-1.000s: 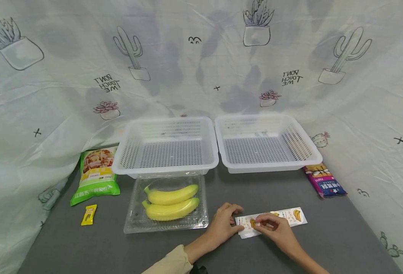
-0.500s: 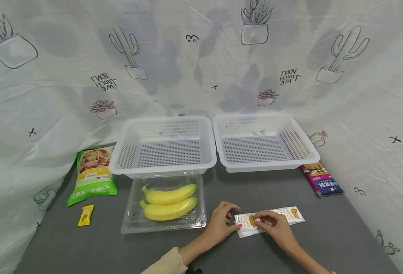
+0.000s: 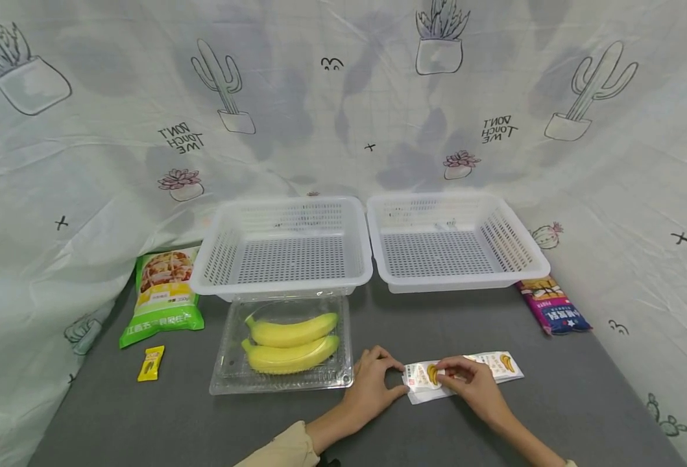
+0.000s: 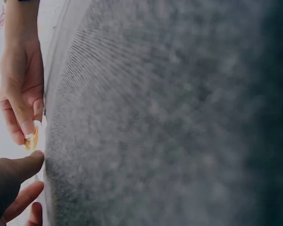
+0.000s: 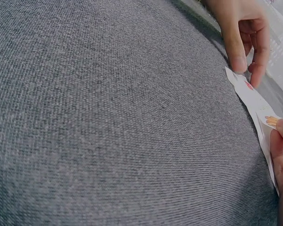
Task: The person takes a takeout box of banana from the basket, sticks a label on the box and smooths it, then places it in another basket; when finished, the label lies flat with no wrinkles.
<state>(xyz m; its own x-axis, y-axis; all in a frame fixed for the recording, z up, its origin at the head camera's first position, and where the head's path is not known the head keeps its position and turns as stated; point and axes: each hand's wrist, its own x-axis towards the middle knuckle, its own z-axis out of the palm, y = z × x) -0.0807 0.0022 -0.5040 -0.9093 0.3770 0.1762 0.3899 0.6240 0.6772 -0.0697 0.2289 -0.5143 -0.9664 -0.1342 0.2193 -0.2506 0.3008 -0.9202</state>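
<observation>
Pinching the label strip (image 3: 421, 379), my right hand (image 3: 473, 388) is lying curled; beside it, my left hand (image 3: 372, 381), thumb and forefinger spread, is resting.

Soft, even light reaches me across the head view, where the curtain (image 3: 320, 130) looks pale against the dull, dark grey bench (image 3: 191, 421). Small glints catch on the clear container (image 3: 226, 384). From my left wrist, the bench is a hazy blur that sinks almost to black along the right side, its edge bent into a curve, while the far left washes out. From my right wrist, the weave is crisper, a soft shadow darkens the bench beside my right grip (image 3: 479, 390), and the paper strip (image 5: 252, 99) glares white.
</observation>
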